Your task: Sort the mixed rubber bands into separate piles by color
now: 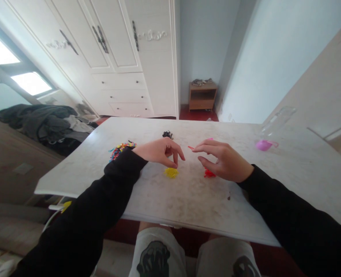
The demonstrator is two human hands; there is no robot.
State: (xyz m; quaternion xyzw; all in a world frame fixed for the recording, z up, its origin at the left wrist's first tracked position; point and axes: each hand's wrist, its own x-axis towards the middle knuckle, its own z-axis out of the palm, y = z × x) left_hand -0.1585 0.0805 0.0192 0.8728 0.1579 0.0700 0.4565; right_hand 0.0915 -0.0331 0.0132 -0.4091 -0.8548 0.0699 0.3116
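Observation:
My left hand [162, 151] hovers over the white table [164, 204], just above a small heap of yellow strips [171, 173]. Its fingers are bent, with a gap between thumb and index finger. Opposite, my right hand [223, 159] has its thumb apart from its stretched fingers. A thin red strip [190, 147] shows at those fingertips; whether it is held or lies below them is unclear. Red strips [209, 173] lie partly under the right thumb. Pink pieces [210, 139] show behind that hand. A mixed-colour heap [120, 149] lies by my left wrist, and a black heap [167, 134] beyond.
A pink cup-like thing [264, 145] and a clear container [279, 120] stand at the table's right. Dark clothes [52, 125] are piled at left. Behind the table are a white wardrobe [155, 77] and a small wooden cabinet [202, 104].

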